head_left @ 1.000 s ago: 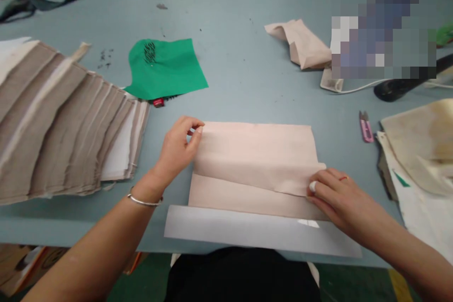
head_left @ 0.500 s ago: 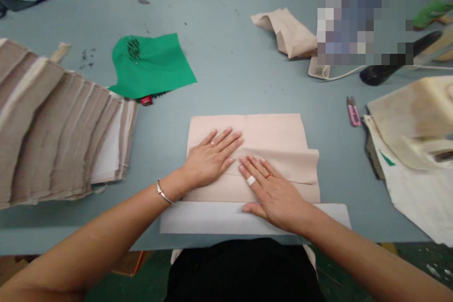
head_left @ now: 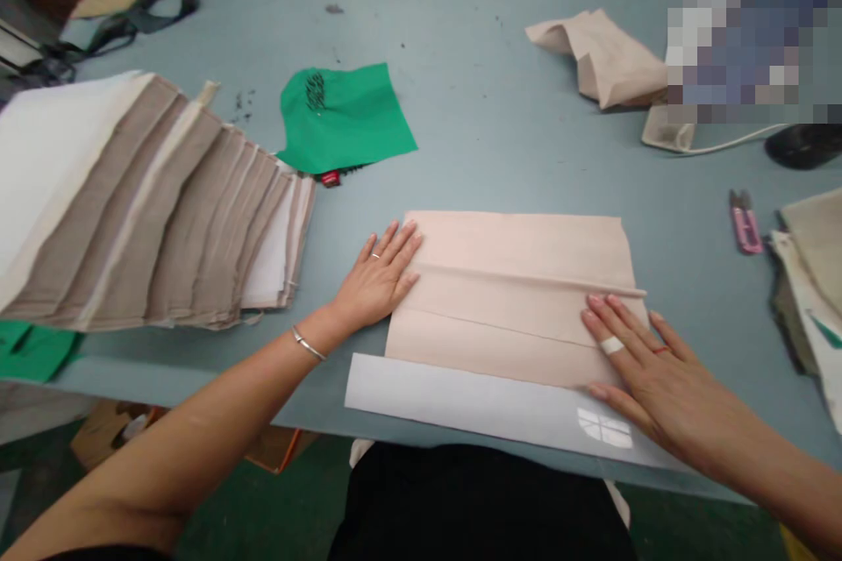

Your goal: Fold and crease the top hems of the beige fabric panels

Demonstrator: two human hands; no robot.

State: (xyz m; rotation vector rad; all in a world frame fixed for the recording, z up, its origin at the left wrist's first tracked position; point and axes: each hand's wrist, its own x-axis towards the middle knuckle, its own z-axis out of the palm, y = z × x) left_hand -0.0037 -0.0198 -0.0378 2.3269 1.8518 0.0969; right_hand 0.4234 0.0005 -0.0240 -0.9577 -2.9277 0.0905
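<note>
A pale pink cloth [head_left: 506, 250] lies nearly flat in front of me, with a raised fold running across it. Under its near edge shows a glossy white strip [head_left: 460, 394], like a board or sheet. My left hand [head_left: 380, 276] rests flat at the cloth's left edge, fingers apart, with a ring and a bracelet. Over the cloth's right edge lies my right hand [head_left: 641, 359], fingers stretched out, a white band round one finger. Neither hand grips anything.
A fanned stack of grey-brown and white cloth pieces [head_left: 190, 219] fills the left. Beyond are a green cloth [head_left: 346, 118] and a crumpled pink cloth [head_left: 609, 57]. Pink-handled snips [head_left: 745, 221] lie right, near more fabric [head_left: 816, 237]. The blue-grey table's [head_left: 197, 386] front edge is close.
My hands have moved apart, from the cloth's middle to its left and right edges. The fold now looks narrower and flatter. The view has shifted left.
</note>
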